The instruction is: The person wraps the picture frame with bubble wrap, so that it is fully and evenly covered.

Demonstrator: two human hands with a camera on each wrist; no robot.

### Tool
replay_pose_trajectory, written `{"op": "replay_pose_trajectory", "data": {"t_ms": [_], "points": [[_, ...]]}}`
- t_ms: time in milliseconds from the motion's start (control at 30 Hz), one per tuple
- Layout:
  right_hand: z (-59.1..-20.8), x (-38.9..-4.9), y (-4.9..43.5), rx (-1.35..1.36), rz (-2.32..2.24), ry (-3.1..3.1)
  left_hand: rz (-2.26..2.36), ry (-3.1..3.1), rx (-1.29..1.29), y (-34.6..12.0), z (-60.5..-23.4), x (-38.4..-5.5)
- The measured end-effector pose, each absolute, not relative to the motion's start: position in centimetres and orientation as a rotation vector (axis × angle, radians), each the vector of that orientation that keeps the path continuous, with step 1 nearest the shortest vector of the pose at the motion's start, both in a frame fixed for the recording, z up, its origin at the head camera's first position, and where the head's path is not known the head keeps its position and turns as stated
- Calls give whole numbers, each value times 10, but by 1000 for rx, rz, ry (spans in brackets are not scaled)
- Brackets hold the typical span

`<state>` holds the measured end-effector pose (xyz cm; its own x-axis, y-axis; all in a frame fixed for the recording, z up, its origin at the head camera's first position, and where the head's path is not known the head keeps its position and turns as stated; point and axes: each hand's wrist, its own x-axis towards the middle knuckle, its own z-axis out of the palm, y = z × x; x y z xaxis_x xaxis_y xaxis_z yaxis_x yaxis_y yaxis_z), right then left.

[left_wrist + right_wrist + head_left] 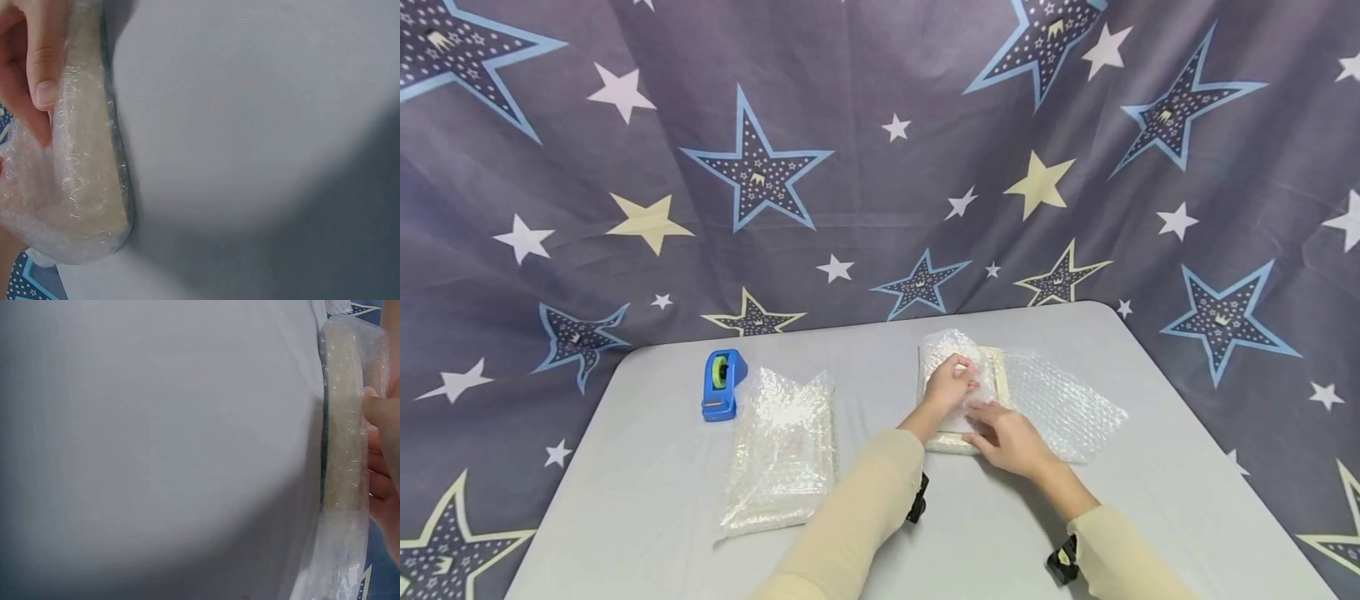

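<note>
A flat, cream-edged rectangular item like a picture frame lies on the right half of the table, partly covered by bubble wrap. My left hand bends over the folded layer and pinches at the wrap; in the left wrist view its thumb lies by the wrapped edge. Low on the item's right side, my right hand rests with relaxed fingers, its thumb apart from them. The right wrist view shows the right thumb along the cream edge under clear wrap.
A loose sheet of bubble wrap spreads to the right of the item. Farther left lies another bubble-wrapped package, next to a blue tape dispenser with a green roll. A star-patterned curtain hangs behind the grey table.
</note>
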<state>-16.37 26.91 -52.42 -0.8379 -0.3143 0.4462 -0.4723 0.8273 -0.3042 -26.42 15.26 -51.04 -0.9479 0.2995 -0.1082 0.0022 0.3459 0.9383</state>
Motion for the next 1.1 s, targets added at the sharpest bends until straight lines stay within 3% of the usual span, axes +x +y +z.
{"op": "replay_pose_trajectory", "data": {"t_ms": [267,667,867,1000,1100], "points": [[-525,-166,272,541,552,-2367,1643,2345,302,151,-502,-261],[-518,-169,267,575,627,-2612,1646,2268,350,142,-495,-262],[-518,-171,266,575,629,-2665,1284,2421,812,119,-485,-270],[-519,-168,269,589,624,-2648,698,2673,1155,102,-476,-269],[-518,-166,271,586,625,-2635,253,2789,1229,93,-475,-263]]}}
